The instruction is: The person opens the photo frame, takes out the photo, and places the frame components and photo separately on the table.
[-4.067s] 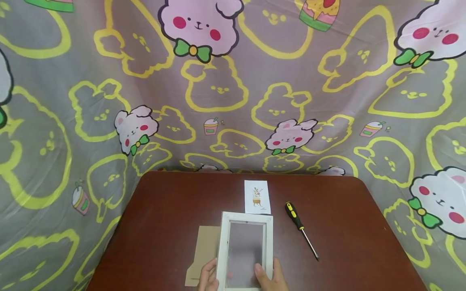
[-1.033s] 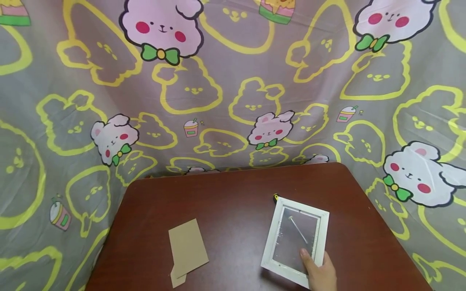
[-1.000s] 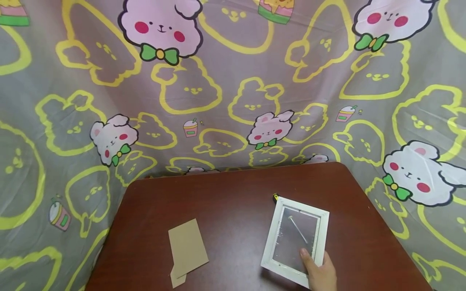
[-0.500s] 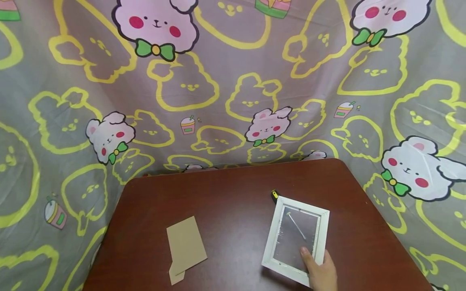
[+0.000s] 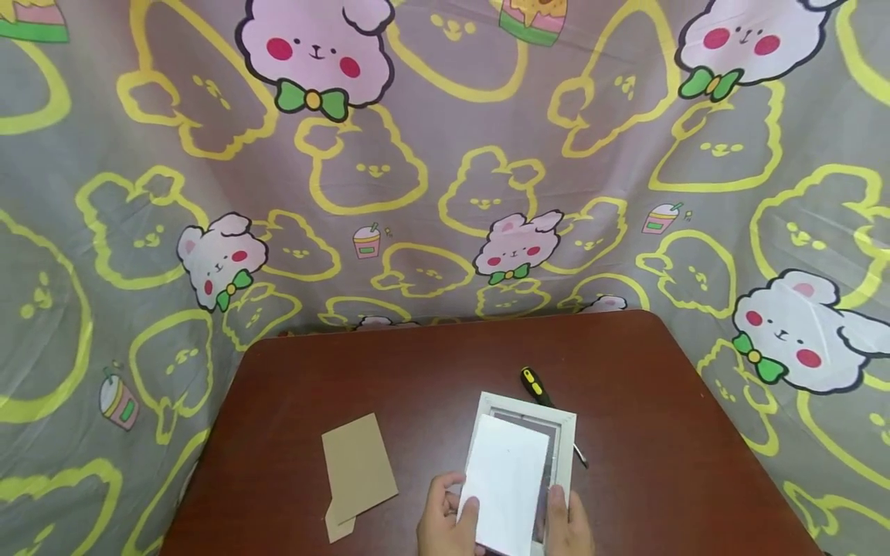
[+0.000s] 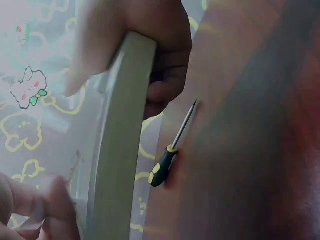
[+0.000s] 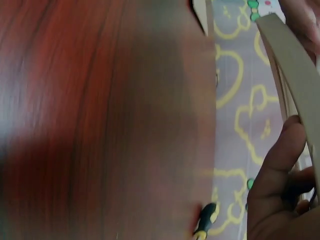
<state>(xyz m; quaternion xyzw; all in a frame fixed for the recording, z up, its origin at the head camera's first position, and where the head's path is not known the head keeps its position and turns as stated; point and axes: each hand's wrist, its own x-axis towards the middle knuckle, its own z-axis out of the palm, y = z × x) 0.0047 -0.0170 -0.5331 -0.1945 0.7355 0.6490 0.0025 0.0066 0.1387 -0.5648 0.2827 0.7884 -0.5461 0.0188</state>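
My left hand [image 5: 448,516] pinches a plain white card [image 5: 506,480] by its left edge, thumb on top. The card lies over the white picture frame [image 5: 565,455], covering most of its clear pane; a dark strip of the pane shows at the top and right. My right hand [image 5: 568,525] grips the frame's lower right side, thumb on its front. Edge-on, the frame [image 6: 125,125] crosses the left wrist view. In the right wrist view the thumb and fingers of a hand [image 7: 282,185] close on the frame's rail.
A screwdriver [image 5: 535,384] with a black and yellow handle lies behind the frame, which partly hides its shaft. Left of the hands a brown backing board [image 5: 360,467] rests on the brown table [image 5: 292,386]. A patterned cloth [image 5: 417,193] hangs around the table.
The left hand has come into view with the white card and laid it over the frame. The frame has shifted left with the right hand, uncovering more of the screwdriver.
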